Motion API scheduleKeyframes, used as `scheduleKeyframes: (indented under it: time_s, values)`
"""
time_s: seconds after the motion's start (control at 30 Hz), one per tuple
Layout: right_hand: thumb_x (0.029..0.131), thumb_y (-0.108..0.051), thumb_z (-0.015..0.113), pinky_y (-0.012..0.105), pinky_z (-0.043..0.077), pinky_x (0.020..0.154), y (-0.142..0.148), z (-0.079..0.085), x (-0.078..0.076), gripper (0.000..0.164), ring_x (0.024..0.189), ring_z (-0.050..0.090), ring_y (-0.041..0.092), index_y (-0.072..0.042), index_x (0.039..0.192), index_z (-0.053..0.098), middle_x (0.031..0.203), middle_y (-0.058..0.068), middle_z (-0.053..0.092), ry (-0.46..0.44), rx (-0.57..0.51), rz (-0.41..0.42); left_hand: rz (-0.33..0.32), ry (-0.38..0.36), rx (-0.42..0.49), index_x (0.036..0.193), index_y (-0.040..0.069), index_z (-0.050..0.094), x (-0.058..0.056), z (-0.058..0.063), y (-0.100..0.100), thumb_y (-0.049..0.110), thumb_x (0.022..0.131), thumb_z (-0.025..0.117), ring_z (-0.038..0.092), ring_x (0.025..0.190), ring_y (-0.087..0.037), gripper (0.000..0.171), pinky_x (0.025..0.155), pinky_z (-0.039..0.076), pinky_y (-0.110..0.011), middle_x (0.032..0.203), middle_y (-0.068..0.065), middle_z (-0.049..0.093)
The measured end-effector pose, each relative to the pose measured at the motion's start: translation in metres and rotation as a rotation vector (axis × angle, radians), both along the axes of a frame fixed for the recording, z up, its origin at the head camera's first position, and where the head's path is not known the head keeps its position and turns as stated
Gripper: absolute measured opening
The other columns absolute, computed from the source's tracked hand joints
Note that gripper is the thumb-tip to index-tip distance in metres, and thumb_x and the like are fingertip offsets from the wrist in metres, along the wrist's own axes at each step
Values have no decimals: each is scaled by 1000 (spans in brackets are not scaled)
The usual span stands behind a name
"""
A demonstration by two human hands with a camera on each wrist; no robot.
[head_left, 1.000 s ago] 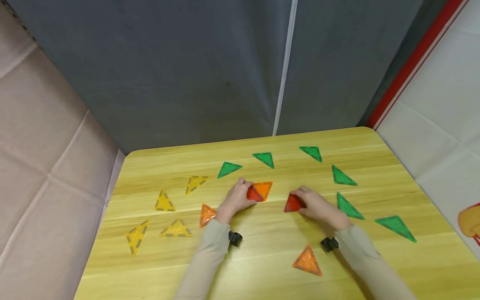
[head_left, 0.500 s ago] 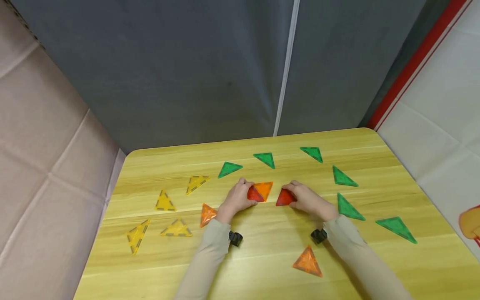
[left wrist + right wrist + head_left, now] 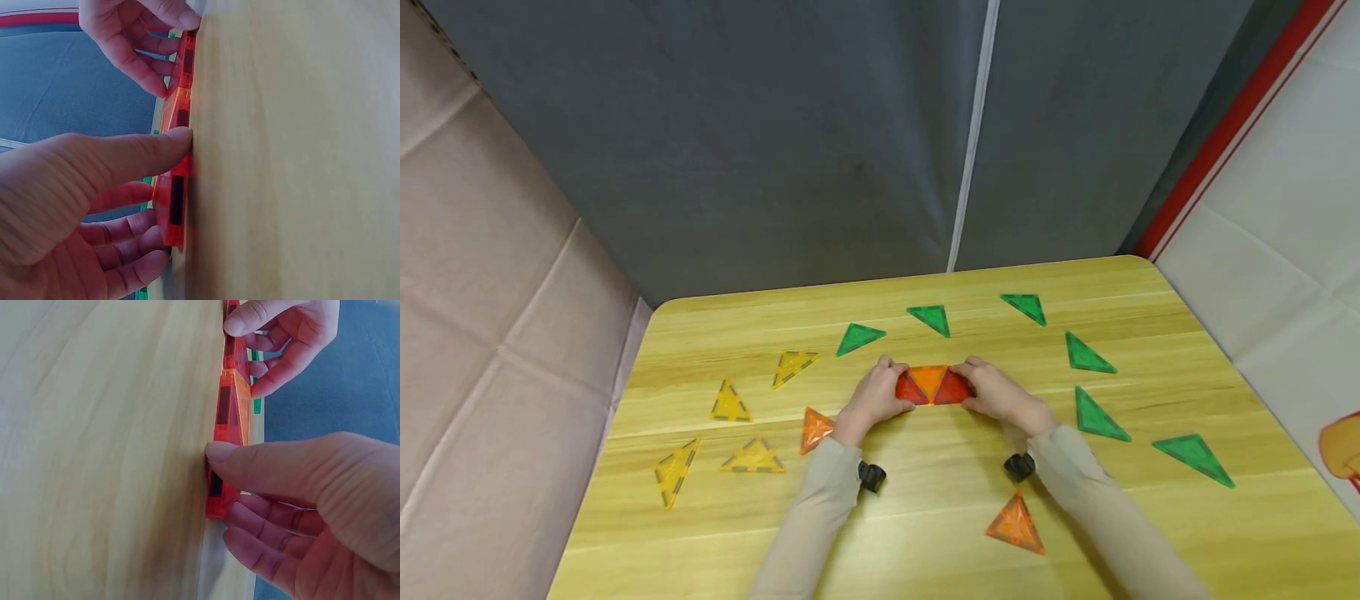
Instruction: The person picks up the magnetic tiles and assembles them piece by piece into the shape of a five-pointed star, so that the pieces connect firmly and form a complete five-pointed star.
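Observation:
Three translucent triangle tiles lie in a row on the table: a red tile (image 3: 910,390) on the left, an orange tile (image 3: 928,380) in the middle and another red tile (image 3: 952,389) on the right. My left hand (image 3: 874,395) grips the left red tile between thumb and fingers. On the other side my right hand (image 3: 1003,395) pinches the right red tile, which sits right against the orange one. In the left wrist view, the thumb presses the near edge of the red tile (image 3: 177,200). Dark strips show along the tile edges in both wrist views.
Several green triangle tiles (image 3: 1095,415) form an arc at the back and right of the wooden table (image 3: 925,533). Yellow tiles (image 3: 728,403) lie at the left. One orange tile (image 3: 816,429) is beside my left wrist, another orange tile (image 3: 1017,525) near the right forearm.
My right hand has slid its red tile leftward across the table up to the orange tile. The left hand has stayed in place on the other red tile.

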State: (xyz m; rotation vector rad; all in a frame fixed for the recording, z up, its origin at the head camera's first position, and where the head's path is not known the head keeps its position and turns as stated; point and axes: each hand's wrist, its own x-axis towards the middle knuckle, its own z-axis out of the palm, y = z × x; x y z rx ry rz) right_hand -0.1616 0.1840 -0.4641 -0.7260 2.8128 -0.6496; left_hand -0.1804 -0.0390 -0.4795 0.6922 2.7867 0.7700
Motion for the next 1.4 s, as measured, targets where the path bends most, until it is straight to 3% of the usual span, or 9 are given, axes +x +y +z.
scheduleKeyframes:
  time_s: [0.27,0.57,0.9,1.13,1.4]
  values:
    - [77,-2,74,40,49,85,-3,-1,-3,52,92,57,27,9,124,54,107,18,56,-15,0,-3,-7,-4,7,125,-1,57,-1,-2,0,21,74,80,56,91,-28,61,82,48,-38,107,-15,49]
    - [75,-11,79,42,46,90,-11,1,-9,60,102,52,30,-1,129,53,119,19,49,-14,-44,22,-7,5,2,125,0,57,-2,-2,-1,22,74,80,56,89,-27,61,81,48,-38,105,-14,49]
    - [74,-17,81,43,44,92,-15,-3,-15,59,104,50,32,2,125,57,118,19,51,19,-32,58,-1,19,18,127,-3,54,4,2,-9,20,76,78,55,97,-28,61,87,47,-38,111,-15,51]
    - [74,-18,80,45,43,94,-14,-4,-17,62,107,50,35,3,126,55,121,21,51,9,-17,53,83,74,105,118,-7,58,18,12,-35,12,75,76,52,93,-28,51,79,47,-39,106,-17,53]
    - [75,-21,80,44,42,96,-15,-5,-20,63,107,50,33,3,127,54,122,20,51,-10,-26,45,270,117,118,117,-8,58,36,13,-64,11,72,80,47,105,-34,54,87,45,-43,113,-19,52]
